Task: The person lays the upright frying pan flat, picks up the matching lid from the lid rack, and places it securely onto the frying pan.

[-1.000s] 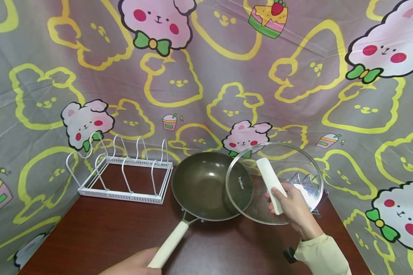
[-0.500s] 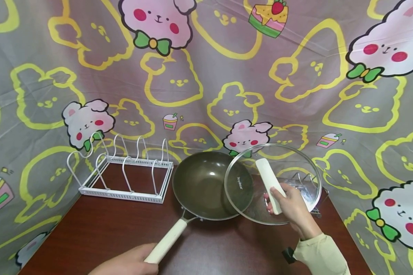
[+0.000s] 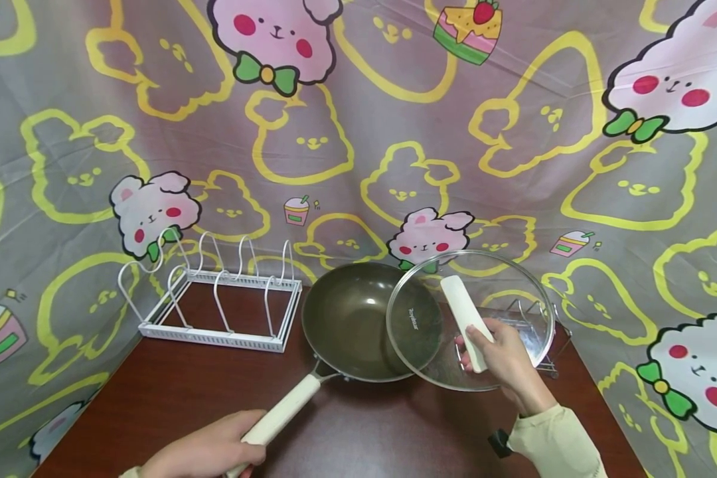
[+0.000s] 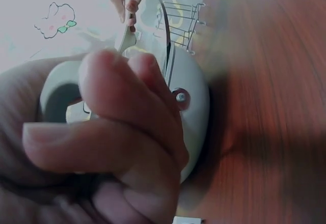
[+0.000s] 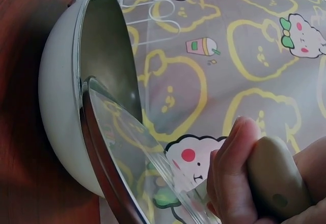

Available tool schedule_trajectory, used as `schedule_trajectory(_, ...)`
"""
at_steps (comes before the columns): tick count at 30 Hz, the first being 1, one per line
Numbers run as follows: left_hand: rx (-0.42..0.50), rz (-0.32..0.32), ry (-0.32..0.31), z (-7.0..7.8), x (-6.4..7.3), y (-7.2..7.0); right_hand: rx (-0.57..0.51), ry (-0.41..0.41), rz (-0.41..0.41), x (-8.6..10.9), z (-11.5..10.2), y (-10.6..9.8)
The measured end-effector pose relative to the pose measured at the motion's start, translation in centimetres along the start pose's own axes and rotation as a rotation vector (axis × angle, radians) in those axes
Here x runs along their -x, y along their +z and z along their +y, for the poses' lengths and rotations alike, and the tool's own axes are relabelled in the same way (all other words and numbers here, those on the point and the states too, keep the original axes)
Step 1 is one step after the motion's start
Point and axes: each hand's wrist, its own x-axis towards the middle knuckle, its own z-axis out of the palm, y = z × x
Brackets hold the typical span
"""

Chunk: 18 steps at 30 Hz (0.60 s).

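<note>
In the head view, a brown-lined frying pan sits mid-table, with a cream handle pointing to the lower left. My left hand grips that handle near its end. My right hand holds the cream handle of a clear glass lid. The lid overlaps the right part of the pan from above. From the right wrist, the tilted lid has its edge right by the pan's rim; whether they touch, I cannot tell. Curled left fingers hide most of the pan handle in the left wrist view.
A white rack with upright wire loops stands at the left back of the brown table. Behind the lid, a metal wire rack shows at the right. A patterned cloth hangs close behind and along both sides.
My left hand has moved left and slightly up, swinging the pan's handle with it. The lid in my right hand has shifted a little left over the pan.
</note>
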Motion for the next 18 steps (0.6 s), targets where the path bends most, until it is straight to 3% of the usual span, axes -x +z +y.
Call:
schedule_trajectory(11, 0.023, -0.007, -0.027, 0.03, 0.19, -0.74, 0.013, -0.012, 0.014, -0.13, 0.05, 0.32)
schedule_trajectory(18, -0.049, 0.058, -0.062, 0.23, 0.44, -0.95, -0.010, -0.002, -0.001, -0.10, 0.06, 0.45)
